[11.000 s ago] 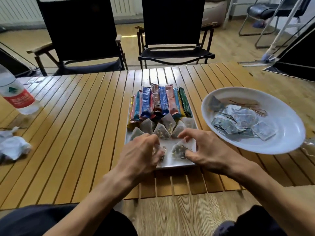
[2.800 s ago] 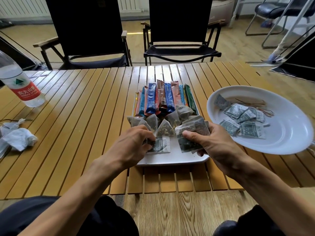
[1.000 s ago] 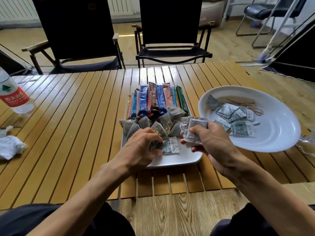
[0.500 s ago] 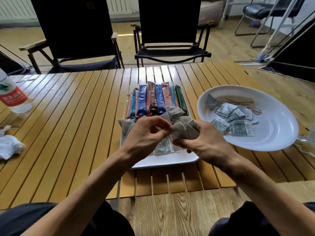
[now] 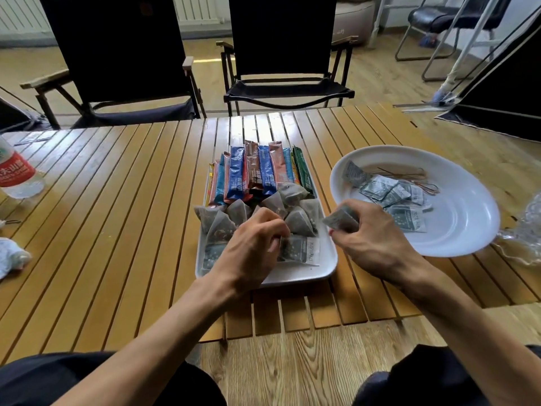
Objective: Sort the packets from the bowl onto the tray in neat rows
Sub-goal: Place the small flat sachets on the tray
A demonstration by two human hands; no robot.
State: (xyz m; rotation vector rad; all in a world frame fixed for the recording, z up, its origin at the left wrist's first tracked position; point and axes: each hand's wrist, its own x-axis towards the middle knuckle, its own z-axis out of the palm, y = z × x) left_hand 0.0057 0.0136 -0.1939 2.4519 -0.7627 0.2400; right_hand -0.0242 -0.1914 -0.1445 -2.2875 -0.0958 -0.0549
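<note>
Daylight, fairly bright, coming from the far side of the room. Strong glare on the bench (image 5: pixel 254 127) slats at the far middle and a bright strip on the floor (image 5: pixel 205 60) between the chairs (image 5: pixel 117 48). Chair fabric crushed to near black, no detail. Bowl (image 5: pixel 468 218) rim a bit blown out. Soft shadows under the hands (image 5: pixel 251 247) and tray (image 5: pixel 295 276), falling toward the camera. Wide-angle bend: bench edges curve and corners stretch. Overall soft, compression smear; bottle (image 5: pixel 17 174) label and packet print unreadable.
</note>
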